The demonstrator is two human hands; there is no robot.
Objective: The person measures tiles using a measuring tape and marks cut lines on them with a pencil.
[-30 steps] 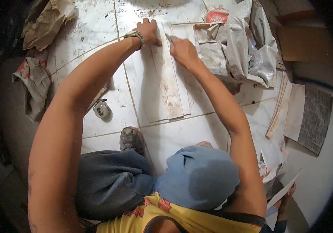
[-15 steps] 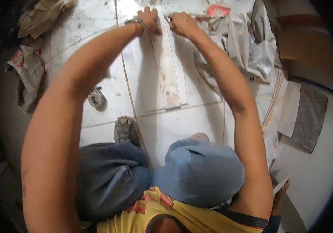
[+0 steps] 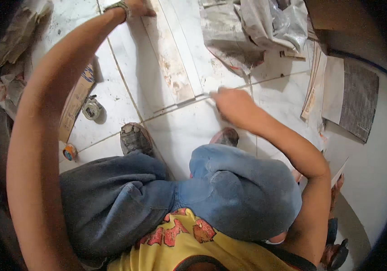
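Observation:
A long narrow tile strip, smeared with brown, lies on a wider white tile on the floor. My left hand, partly cut off by the top edge, lies against the far part of the strip with its visible fingers stretched out. At the strip's near end, my right hand is closed on a slim pen-like tool. The tool's tip points left, beside the tile's near right corner. The fingers there are somewhat blurred, and the tool's exact kind is unclear.
A tape measure, a cardboard piece and an orange roll lie left. Crumpled grey sacks lie far right. Dark-faced tiles lean farther right. Another person's hand holds a thin light panel at lower right.
My right hand has come from the strip's far end down to its near end with the tool. My left hand stays on the far part. The view has shifted, uncovering the cardboard and roll.

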